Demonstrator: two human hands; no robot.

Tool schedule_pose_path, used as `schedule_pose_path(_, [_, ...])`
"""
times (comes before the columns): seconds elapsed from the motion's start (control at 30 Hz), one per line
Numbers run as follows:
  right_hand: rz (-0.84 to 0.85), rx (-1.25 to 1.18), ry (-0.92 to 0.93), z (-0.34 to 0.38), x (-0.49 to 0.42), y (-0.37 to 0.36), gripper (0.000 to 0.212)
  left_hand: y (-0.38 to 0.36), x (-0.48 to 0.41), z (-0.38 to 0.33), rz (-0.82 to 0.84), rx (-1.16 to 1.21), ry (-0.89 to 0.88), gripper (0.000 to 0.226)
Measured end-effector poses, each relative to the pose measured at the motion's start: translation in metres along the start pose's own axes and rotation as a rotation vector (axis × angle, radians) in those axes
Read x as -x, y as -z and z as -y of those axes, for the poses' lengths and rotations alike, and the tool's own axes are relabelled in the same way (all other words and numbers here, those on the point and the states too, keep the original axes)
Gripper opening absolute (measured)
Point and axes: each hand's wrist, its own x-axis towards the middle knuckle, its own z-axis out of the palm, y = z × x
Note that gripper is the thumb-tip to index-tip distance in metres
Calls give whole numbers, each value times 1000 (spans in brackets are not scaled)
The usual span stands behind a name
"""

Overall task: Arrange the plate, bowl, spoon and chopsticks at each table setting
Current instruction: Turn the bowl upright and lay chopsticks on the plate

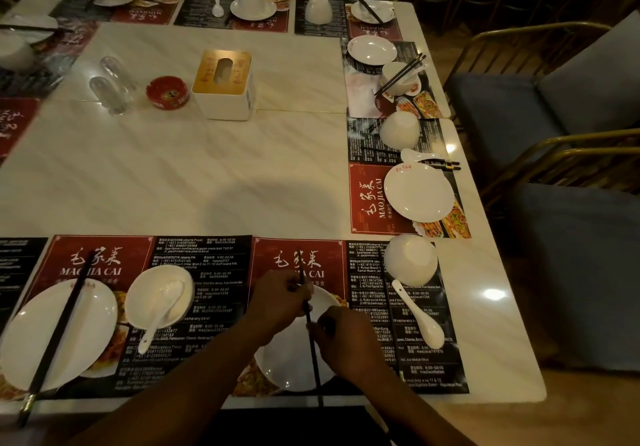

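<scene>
1. Head view, lower centre of frame: left hand [280, 300] and right hand [341, 338] both pinch one pair of dark chopsticks [316, 366]. Fingers are curled round the sticks, left hand higher up, right hand near the middle.
2. The chopsticks run almost straight up-down across the white plate [287, 366]. Tips point to the red part of the placemat [332, 255], and the back ends stick out past the near edge of the table [173, 175].
3. Right of the plate on the same mat: the bowl [410, 260] sits upside down and the spoon [420, 317] lies flat below it, apart from the bowl and not in it.
4. Step, as I judge it: squaring the chopsticks on the plate. Bowl and spoon are not yet sorted for this setting.
5. Risks:
   - The sticks overhang the table edge, so on release they could tip or roll off the plate rim and drop.
   - Uneven letting go could split the pair and leave it crooked.
   - A forearm reaching right could knock the spoon.
   - Dim light makes alignment hard to judge.
</scene>
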Motion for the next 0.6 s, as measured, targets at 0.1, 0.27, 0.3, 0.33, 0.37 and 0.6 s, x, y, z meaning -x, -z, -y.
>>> schedule_pose_path(0.1, [-77, -4, -120, -24, -3, 14, 16, 10, -10, 9, -45, -16, 33, 7])
schedule_pose_path(0.27, [-237, 217, -314, -73, -2, 33, 19, 11, -26, 14, 3, -167, 29, 11])
schedule_pose_path(0.3, [-228, 214, -335, -76, -3, 31, 22, 9, -29, 15, 3, -209, 8, 13])
schedule_pose_path(0.33, [-219, 204, -347, -78, -4, 30, 23, 8, -30, 15, -5, -250, -16, 14])
schedule_pose_path(0.37, [-212, 189, -351, -77, -5, 28, 22, 8, -32, 16, -14, -281, -38, 14])
schedule_pose_path(0.6, [-212, -22, -303, -43, -2, 24, 17, 10, -33, 16, 22, -399, -102, 10])
